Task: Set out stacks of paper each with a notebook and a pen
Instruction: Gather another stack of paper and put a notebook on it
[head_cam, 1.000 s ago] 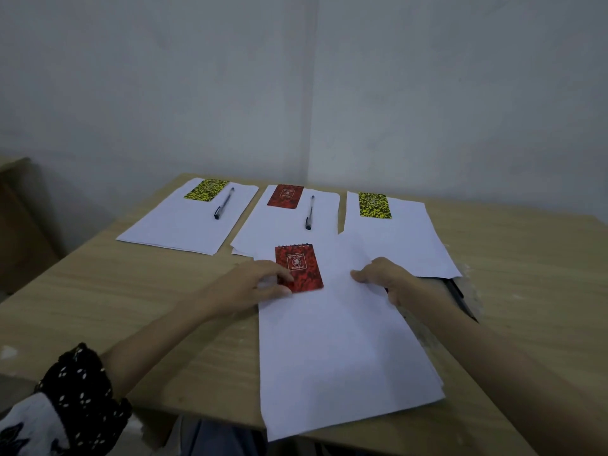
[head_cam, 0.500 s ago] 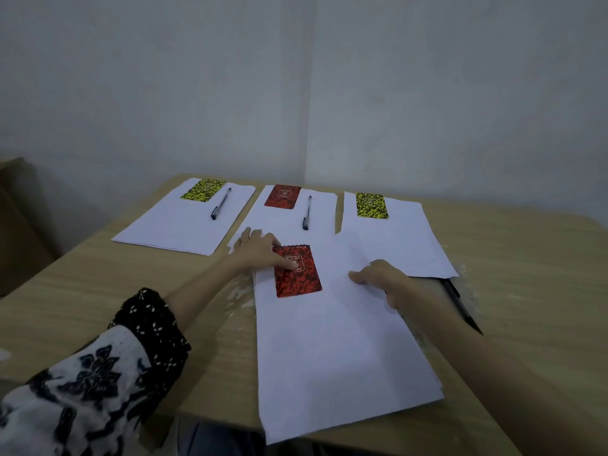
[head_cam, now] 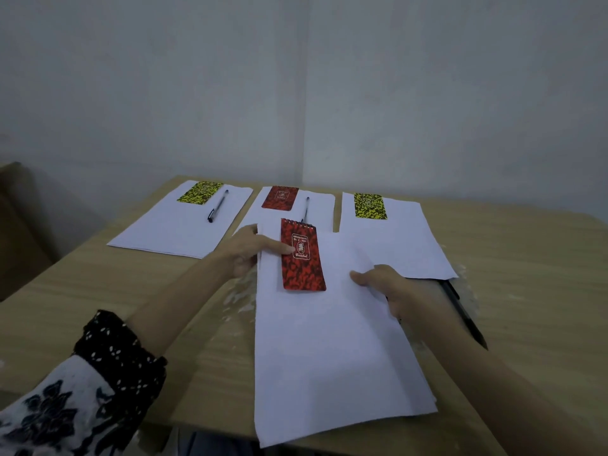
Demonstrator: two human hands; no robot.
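The near paper stack lies in front of me and overhangs the table's front edge. A red notebook rests on its top left. My left hand pinches the notebook with the stack's left edge, thumb on the cover. My right hand grips the stack's right edge, thumb on top. A black pen lies on the table right of my right wrist. Behind are the left stack with a yellow notebook and a pen, the middle stack with a red notebook and a pen, and the right stack with a yellow notebook.
The wooden table stands in a corner, with white walls right behind the far stacks. The near stack's top overlaps the middle and right stacks. A brown piece of furniture is at the far left.
My left hand has moved from the notebook's lower left to the stack's top left edge, and the red notebook has slid a little farther up the paper. My right hand has stayed put.
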